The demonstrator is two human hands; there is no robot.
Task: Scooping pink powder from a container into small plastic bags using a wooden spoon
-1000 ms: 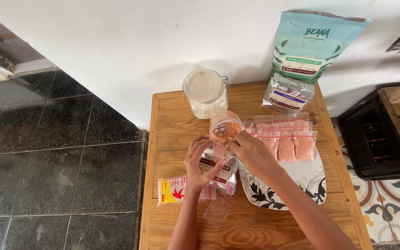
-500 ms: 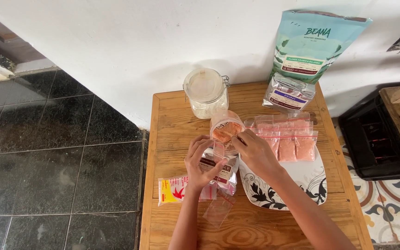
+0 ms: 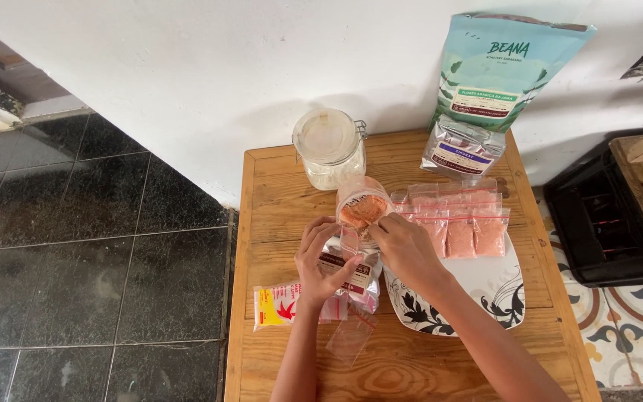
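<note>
Zip bag [image 3: 349,244], small and clear, is pinched upright between both hands just in front of the plastic cup, near the middle of the surface [image 3: 277,186].

That surface is a slatted wooden table set against a white wall, with dark floor tiles to its left. At the far right edge a tall pale-blue pouch [image 3: 501,71] leans on the wall, and a smaller silver pouch [image 3: 463,154] lies at its foot. Far centre stands a glass jar [image 3: 330,155] with a clip lid, holding something white.

On the right, a white plate [image 3: 485,286] with black leaf patterns lies flat; across its far rim rests a row of small filled bags [image 3: 461,223] of pinkish powder with red seals. Left of the plate, a clear plastic cup [image 3: 362,205] holding orange-pink powder is tipped toward the hands.

The right hand [image 3: 405,249] comes in from the near right, fingers curled, pinching the top edge of the zip bag. The left hand [image 3: 320,259] rises from the near edge, thumb and fingers closed on the bag's left side and resting on a silver packet [image 3: 351,272] with a dark label. Near left lies a yellow-and-white sachet [image 3: 280,304], and an empty clear bag [image 3: 350,335] lies flat near the left wrist.
</note>
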